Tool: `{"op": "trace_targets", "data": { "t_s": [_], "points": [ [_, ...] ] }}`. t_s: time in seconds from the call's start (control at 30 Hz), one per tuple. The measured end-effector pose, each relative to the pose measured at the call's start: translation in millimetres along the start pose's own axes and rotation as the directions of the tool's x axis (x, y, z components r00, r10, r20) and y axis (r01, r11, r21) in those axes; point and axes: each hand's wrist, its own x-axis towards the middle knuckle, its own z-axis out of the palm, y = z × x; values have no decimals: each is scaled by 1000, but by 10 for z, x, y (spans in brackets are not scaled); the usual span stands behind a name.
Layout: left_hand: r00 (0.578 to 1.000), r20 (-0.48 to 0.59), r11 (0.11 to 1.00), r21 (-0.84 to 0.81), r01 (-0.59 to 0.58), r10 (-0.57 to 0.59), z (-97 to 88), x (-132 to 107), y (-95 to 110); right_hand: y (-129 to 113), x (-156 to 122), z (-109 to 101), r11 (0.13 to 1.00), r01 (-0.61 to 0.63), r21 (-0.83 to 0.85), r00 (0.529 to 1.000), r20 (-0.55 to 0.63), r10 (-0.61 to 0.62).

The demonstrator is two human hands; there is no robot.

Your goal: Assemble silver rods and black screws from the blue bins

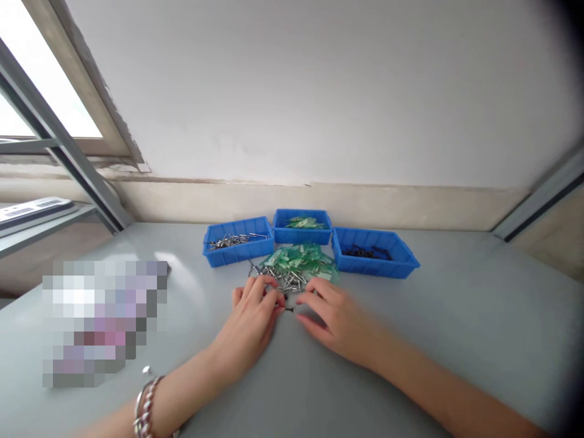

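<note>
My left hand (255,313) is closed, its thumb and finger pinching a small dark screw (289,310) whose head sticks out to the right. Just across from that screw, my right hand (331,313) has its thumb and fingers apart, with nothing visible between them. Beyond both hands lies a loose pile of thin silver metal pins, possibly rivets (294,280). Green plastic packets (298,258) lie heaped against the far side of this pile. My left fingertips partly hide the near edge of the pile.
Three blue bins stand behind the pile: a left bin (241,250) with silver pins, a middle bin (303,235) with green packets, a right bin (369,266) with dark screws. A blurred-out object (104,322) lies at left on the grey table (292,389). Metal posts flank the table.
</note>
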Motion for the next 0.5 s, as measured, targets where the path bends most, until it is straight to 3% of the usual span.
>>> {"op": "trace_targets", "data": {
  "t_s": [0.1,0.5],
  "points": [
    [998,27,998,-31,-52,53,-57,5,50,-51,-1,62,1000,15,-2,999,49,-15],
    [994,-16,985,-130,-112,111,-62,8,-19,7,-16,116,998,60,6,997,-59,-59]
  ]
}}
